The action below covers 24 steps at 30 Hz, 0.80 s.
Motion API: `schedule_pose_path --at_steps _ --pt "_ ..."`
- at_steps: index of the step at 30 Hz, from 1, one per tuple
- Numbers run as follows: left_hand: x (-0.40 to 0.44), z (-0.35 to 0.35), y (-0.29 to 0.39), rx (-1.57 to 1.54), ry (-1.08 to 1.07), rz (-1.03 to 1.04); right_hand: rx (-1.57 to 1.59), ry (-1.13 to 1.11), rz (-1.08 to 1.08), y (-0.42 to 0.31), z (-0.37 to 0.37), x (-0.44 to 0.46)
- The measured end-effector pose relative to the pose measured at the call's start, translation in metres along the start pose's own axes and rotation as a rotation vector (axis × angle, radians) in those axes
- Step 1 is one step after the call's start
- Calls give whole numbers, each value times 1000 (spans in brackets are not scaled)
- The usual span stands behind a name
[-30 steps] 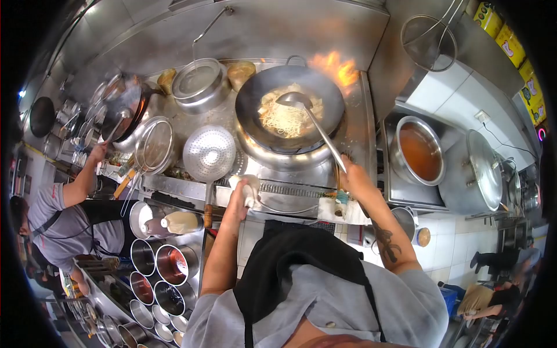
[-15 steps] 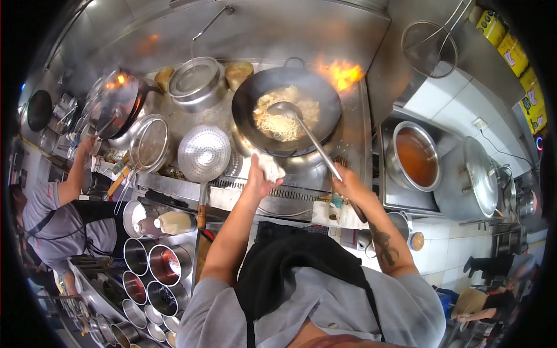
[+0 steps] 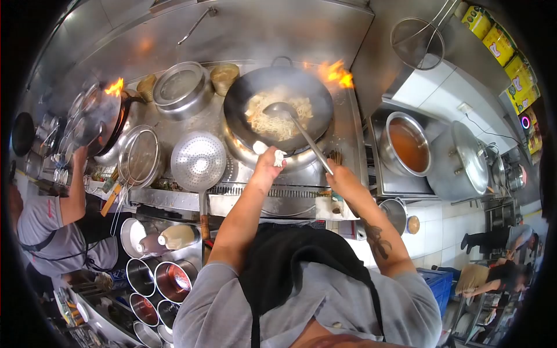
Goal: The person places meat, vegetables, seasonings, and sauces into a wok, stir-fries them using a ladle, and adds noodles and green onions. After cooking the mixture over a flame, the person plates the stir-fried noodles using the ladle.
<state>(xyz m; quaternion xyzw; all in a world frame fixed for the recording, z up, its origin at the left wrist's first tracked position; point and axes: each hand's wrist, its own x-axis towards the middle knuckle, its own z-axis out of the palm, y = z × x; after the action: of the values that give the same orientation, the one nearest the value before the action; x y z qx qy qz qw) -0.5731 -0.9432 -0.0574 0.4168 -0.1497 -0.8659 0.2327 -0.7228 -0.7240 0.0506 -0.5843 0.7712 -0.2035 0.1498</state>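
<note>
While the left hand grips a bunched white cloth at the near rim of the round black metal wok and the right hand clasps the long silver metal ladle over pale noodles, I judge a slipping cloth could burn it.

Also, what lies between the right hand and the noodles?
In the head view, the ladle handle runs from the right hand over the wok edge toward the noodles.
</note>
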Motion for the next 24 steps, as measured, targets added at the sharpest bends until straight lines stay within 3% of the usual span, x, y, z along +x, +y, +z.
schedule_pose_path --at_steps 3,5,6,9,13,17,18,22,24 --pt "-35 18 -2 -8 -48 48 60 154 -63 -9 -8 -6" --pt "-37 18 -3 40 46 77 131 204 -71 -1 -5 -17" --pt "-33 17 -2 -6 59 84 166 142 38 -10 -16 -18" --pt "-32 18 0 52 87 105 176 262 -54 -11 -16 -24" --pt "-24 11 -3 -8 33 106 235 173 183 -4 -17 -45" --pt "0 -2 -6 -35 -45 120 -6 192 108 27 -16 -58" --pt "-5 -1 -5 -28 -33 123 20 158 187 24 -17 -63" --pt "-23 9 0 -17 -1 150 64 315 94 34 -2 -75" --pt "-7 -2 -5 -29 0 124 218 278 242 23 -4 -79"
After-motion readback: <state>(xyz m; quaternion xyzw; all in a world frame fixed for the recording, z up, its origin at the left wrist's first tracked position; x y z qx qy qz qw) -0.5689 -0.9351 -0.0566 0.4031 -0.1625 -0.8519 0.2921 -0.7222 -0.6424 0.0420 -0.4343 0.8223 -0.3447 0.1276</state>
